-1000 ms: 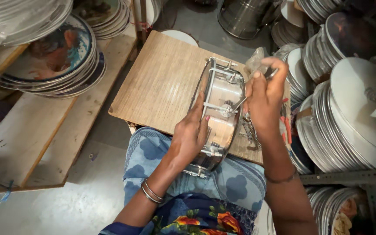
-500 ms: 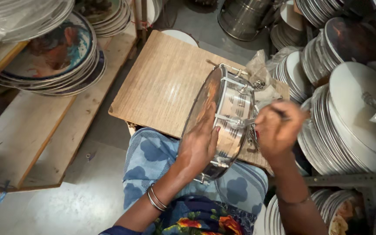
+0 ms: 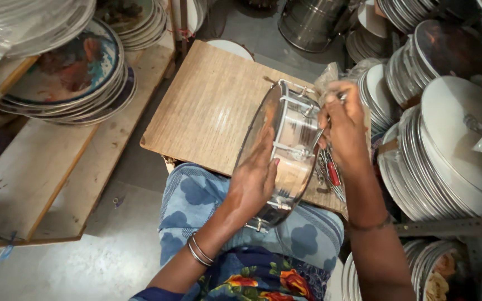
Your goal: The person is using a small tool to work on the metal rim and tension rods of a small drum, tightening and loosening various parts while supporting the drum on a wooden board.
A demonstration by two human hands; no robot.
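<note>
On the wooden board [image 3: 207,106] across the person's lap, a metal drum [image 3: 285,150] stands tilted on its edge, its clear head facing left. Her left hand [image 3: 255,178] lies flat against the drum's rim, fingers together and pressed to steady it. Her right hand [image 3: 344,120] pinches a thin tool [image 3: 320,136] at a lug on the shell — fingers closed around it. Judging by this, the work goes best if the left hand braces firmly while the tool turns squarely, without slipping. Stacked drum heads [image 3: 447,150] crowd the right — little elbow room.

The right hand [image 3: 344,125] hides its small tool; the drum [image 3: 285,150] covers the left palm.
</note>
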